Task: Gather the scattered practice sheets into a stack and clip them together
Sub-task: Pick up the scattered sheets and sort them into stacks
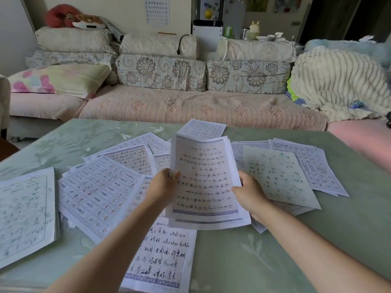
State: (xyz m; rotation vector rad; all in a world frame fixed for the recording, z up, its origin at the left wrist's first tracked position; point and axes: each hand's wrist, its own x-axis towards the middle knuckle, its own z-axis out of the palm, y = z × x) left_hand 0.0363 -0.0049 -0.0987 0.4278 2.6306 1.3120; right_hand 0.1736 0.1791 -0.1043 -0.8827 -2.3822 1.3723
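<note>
Now we hold a few sheets (205,178) up over the middle of the tabletop (317,240), our left hand (164,182) and right hand (250,192) each with a pinching grip on a side edge. More loose sheets (95,193) lie all around. The thin papers bend, so one may slip out. We see no clip. The writing is too blurry to read.

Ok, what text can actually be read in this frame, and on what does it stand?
Nothing can be quoted with certainty.
On the held stack: columns of cursive characters, blurred.
On the near sheet: larger cursive characters, not legible.
On the grid sheet: boxed characters, too small.
On the wall chart: rows of marks, too small.
</note>
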